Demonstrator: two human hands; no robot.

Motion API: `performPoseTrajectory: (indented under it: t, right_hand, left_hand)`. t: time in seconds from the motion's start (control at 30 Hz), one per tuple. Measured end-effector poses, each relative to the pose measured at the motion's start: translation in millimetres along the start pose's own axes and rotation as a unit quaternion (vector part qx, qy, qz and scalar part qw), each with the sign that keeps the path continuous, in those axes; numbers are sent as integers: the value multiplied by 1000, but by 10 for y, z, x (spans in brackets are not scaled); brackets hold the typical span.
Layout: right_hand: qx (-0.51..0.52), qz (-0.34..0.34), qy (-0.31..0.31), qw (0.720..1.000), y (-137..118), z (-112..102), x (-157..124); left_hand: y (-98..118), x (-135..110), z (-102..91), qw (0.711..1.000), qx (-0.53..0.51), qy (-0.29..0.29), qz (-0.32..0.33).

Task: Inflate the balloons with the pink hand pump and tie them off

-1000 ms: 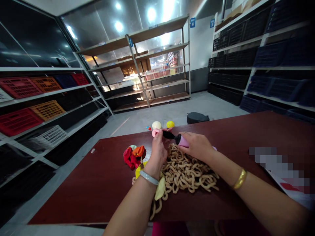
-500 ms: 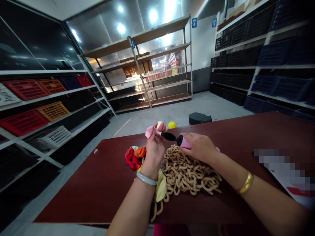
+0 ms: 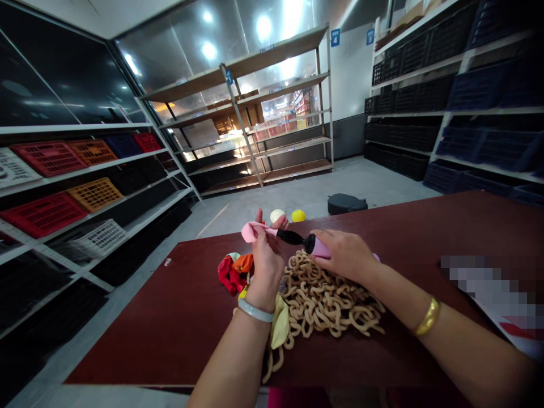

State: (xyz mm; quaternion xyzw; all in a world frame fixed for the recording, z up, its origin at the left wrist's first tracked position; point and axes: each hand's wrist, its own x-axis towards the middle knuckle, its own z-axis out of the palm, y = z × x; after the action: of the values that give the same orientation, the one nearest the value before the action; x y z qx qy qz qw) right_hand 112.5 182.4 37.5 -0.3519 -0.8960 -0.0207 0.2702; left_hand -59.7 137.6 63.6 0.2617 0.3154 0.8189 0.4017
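Note:
My left hand (image 3: 267, 249) pinches a limp pink balloon (image 3: 250, 232) under its thumb, with some fingers stretched out. The balloon's neck meets the black tapered nozzle (image 3: 291, 237) of a small balloon pump. My right hand (image 3: 342, 254) is closed round the pump's lilac body (image 3: 321, 247), keeping it level above a heap of tan, rope-like curly pieces (image 3: 327, 300). Beside my left wrist lie a pale yellow balloon (image 3: 279, 323), red balloons (image 3: 230, 277) and an orange balloon (image 3: 243, 263), all flat. My palm hides part of the join.
Beyond the table's (image 3: 140, 317) far edge are a white round balloon (image 3: 277, 215), a yellow one (image 3: 298, 215) and a dark grey stool-like object (image 3: 346, 203). A blurred printed sheet (image 3: 488, 294) lies at right. Shelves with crates (image 3: 46, 157) line the sides.
The pink balloon now reaches farther left and shows more of itself. My left fingers have spread and straightened somewhat. My right hand and the pump stay nearly in place.

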Motion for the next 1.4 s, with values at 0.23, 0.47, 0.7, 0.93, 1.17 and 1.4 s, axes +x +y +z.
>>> performPoseTrajectory:
  t: [0.23, 0.47, 0.7, 0.93, 1.17, 1.4]
  right_hand:
    - [7, -25, 8, 1000, -11, -27, -14]
    - [12, -16, 1, 1000, -9, -7, -8]
    - [0, -3, 0, 1000, 6, -8, -1]
    - [-12, 6, 17, 1000, 73, -24, 7]
    - [-22, 6, 19, 1000, 90, -36, 5]
    - [-9, 8, -1, 1000, 69, -37, 3]
  left_hand:
    - [36, 36, -41, 995, -85, 33, -49]
    - [20, 12, -45, 999, -7, 30, 17]
    - [6, 23, -19, 994, -92, -23, -50]
    - [-120, 10, -56, 993, -50, -48, -100]
    - [-117, -27, -29, 996, 20, -26, -82]
    - [-160, -53, -38, 993, 37, -44, -101]
